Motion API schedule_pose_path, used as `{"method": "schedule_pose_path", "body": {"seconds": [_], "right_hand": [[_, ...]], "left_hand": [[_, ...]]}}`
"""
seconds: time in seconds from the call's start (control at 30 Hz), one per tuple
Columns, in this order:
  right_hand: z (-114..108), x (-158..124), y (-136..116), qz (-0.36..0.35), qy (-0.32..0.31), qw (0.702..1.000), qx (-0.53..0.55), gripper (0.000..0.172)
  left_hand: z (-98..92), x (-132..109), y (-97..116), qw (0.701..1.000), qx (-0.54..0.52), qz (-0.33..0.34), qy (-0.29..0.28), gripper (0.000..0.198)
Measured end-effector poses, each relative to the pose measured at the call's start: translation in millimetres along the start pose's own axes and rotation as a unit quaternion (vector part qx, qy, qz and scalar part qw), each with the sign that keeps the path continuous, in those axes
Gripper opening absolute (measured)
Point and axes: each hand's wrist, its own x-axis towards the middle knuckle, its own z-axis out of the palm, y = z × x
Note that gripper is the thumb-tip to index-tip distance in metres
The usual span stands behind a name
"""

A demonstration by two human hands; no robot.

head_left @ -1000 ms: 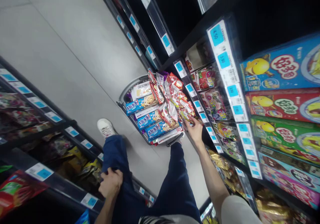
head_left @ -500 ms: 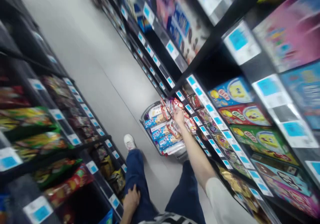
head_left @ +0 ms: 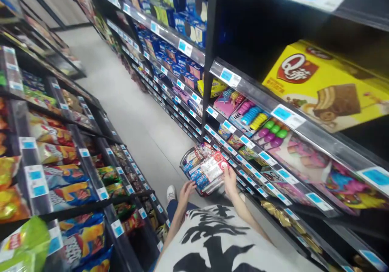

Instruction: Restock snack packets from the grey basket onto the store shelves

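A grey shopping basket [head_left: 184, 162] full of snack packs stands on the aisle floor against the right-hand shelving. My right hand [head_left: 229, 180] is closed round a red-and-white snack packet [head_left: 214, 166], held just above the basket's near end. My left hand [head_left: 186, 189] reaches toward the basket's near left corner with its fingers spread, holding nothing. Blue biscuit packs [head_left: 199, 173] lie in the basket under the packet. My patterned shirt [head_left: 219, 239] fills the bottom of the view.
Black shelving with blue price tags lines both sides of a narrow grey-floored aisle [head_left: 127, 106]. Crisp bags [head_left: 57, 175] fill the left shelves. A yellow cake box [head_left: 322, 86] and candy packs [head_left: 261, 122] sit on the right. My white shoe [head_left: 171, 192] rests by the basket.
The view has tilted up along the aisle. My left hand has left my knee and moved out to the basket. My right hand now holds a packet above the basket.
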Motion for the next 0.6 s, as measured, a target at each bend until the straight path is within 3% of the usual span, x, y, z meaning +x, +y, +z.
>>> {"method": "schedule_pose_path", "body": {"seconds": [0.07,0.13,0.23,0.43,0.5,0.6], "right_hand": [[-12.7,-30.1,1.2,0.050,-0.020,0.996,0.068,0.051],[-19.8,-47.7,-0.4,0.074,-0.015,0.992,0.102,0.048],[-25.4,-49.1,-16.9,0.091,-0.031,0.982,0.162,0.042],[-35.3,-19.6,-75.8,0.087,-0.233,0.953,0.170,0.039],[-37.2,-20.9,-83.9,0.056,-0.317,0.938,0.131,0.038],[-33.4,-39.7,-77.6,0.040,-0.445,0.893,0.058,0.053]], "left_hand": [[35.0,1.2,35.5,0.995,-0.055,0.020,-0.081,0.072],[62.3,-2.0,59.9,0.988,-0.018,0.048,-0.144,0.068],[86.0,-12.8,79.1,0.985,-0.002,0.095,-0.142,0.060],[96.8,-53.1,88.3,0.975,-0.188,0.005,-0.119,0.061],[97.1,-67.9,84.6,0.969,-0.209,-0.024,-0.133,0.059],[94.3,-80.8,71.6,0.959,-0.209,-0.090,-0.167,0.055]]}}
